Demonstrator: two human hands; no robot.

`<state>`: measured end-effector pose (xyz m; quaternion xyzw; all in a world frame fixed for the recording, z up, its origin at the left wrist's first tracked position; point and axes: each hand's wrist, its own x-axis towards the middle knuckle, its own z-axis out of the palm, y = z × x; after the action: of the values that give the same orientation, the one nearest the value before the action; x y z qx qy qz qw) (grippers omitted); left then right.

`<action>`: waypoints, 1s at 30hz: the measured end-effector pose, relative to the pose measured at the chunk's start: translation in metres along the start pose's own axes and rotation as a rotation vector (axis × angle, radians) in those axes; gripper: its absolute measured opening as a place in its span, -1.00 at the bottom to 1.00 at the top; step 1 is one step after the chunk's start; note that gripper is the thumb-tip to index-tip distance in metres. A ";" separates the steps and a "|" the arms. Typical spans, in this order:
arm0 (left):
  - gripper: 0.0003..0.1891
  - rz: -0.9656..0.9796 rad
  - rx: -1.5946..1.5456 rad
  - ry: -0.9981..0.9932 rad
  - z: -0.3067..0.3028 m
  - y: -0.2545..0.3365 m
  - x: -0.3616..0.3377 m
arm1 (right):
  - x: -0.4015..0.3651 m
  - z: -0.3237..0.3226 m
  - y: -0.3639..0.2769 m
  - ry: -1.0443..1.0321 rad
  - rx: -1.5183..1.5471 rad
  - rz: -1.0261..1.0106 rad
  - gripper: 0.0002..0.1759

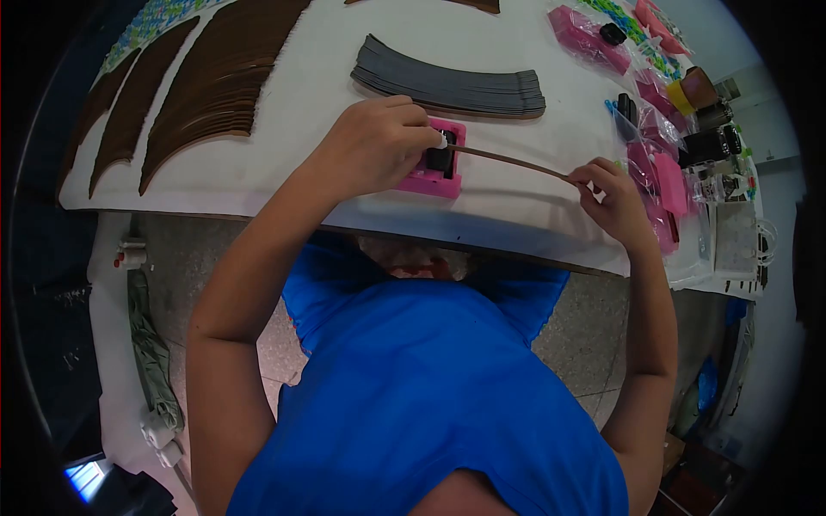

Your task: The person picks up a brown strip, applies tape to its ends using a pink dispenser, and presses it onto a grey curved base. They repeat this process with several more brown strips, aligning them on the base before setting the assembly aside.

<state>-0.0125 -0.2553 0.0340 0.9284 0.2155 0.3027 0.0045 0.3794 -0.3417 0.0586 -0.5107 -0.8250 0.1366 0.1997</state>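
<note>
Over a pink tray (430, 184) at the table's near edge, my left hand (381, 144) is closed, with something small and white at its fingertips. A black item sits in the tray, partly hidden by the fingers. From there a thin brown strip (516, 161) runs right to my right hand (607, 196), which pinches its far end. Whether my left fingers also grip the strip is hard to make out. Just beyond the tray lies a curved stack of dark grey strips (447, 83).
Fanned brown strips (219, 82) cover the table's left side. Pink boxes (594, 39) in clear plastic, black containers (710, 146) and a yellow roll (680, 95) crowd the right side. The table's near edge (482, 245) runs in front of my body.
</note>
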 end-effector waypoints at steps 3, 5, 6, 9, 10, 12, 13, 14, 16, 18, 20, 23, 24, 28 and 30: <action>-0.78 0.002 0.003 -0.009 -0.002 0.000 0.000 | -0.019 -0.007 0.011 0.028 -0.049 0.044 -0.77; -0.78 0.005 0.004 -0.017 -0.004 0.000 0.001 | -0.023 -0.008 0.011 0.039 -0.059 0.058 -0.77; -0.78 0.004 0.010 -0.021 -0.004 -0.001 0.001 | -0.026 -0.009 0.011 0.048 -0.072 0.068 -0.77; -0.78 0.004 0.017 -0.034 -0.005 0.000 0.003 | -0.028 -0.008 0.017 0.083 -0.097 0.025 -0.76; -0.78 0.004 0.019 -0.039 -0.005 0.000 0.004 | -0.027 -0.009 0.018 0.084 -0.095 0.026 -0.76; -0.78 0.009 0.030 -0.043 -0.007 0.001 0.005 | -0.027 -0.010 0.018 0.091 -0.128 0.007 -0.76; -0.78 0.012 0.039 -0.045 -0.007 0.001 0.005 | -0.026 -0.010 0.018 0.092 -0.128 0.007 -0.76; -0.78 0.012 0.039 -0.045 -0.007 0.001 0.006 | -0.026 -0.011 0.017 0.102 -0.135 0.010 -0.76; -0.78 0.016 0.037 -0.044 -0.006 0.001 0.006 | -0.026 -0.012 0.016 0.113 -0.142 0.013 -0.76; -0.80 0.019 0.023 -0.035 -0.004 0.001 0.007 | -0.025 -0.016 0.015 0.145 -0.155 0.000 -0.76; -0.82 0.021 0.009 -0.028 -0.003 0.002 0.010 | -0.023 -0.025 0.014 0.162 -0.183 -0.021 -0.76; -0.81 0.012 0.014 -0.042 0.003 0.006 0.016 | -0.019 -0.049 0.008 0.197 -0.261 -0.030 -0.76; -0.83 0.002 -0.019 -0.016 0.007 0.007 0.018 | -0.017 -0.059 0.004 0.213 -0.313 -0.018 -0.76; -0.81 -0.071 -0.140 0.003 0.015 0.012 0.028 | 0.000 -0.103 -0.014 0.295 -0.369 -0.077 -0.74; -0.78 -0.126 -0.182 0.006 0.019 0.019 0.034 | 0.012 -0.125 -0.014 0.356 -0.446 -0.186 -0.69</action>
<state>0.0299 -0.2565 0.0403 0.9078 0.2451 0.3230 0.1070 0.4223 -0.3345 0.1776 -0.4801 -0.8299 -0.1587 0.2358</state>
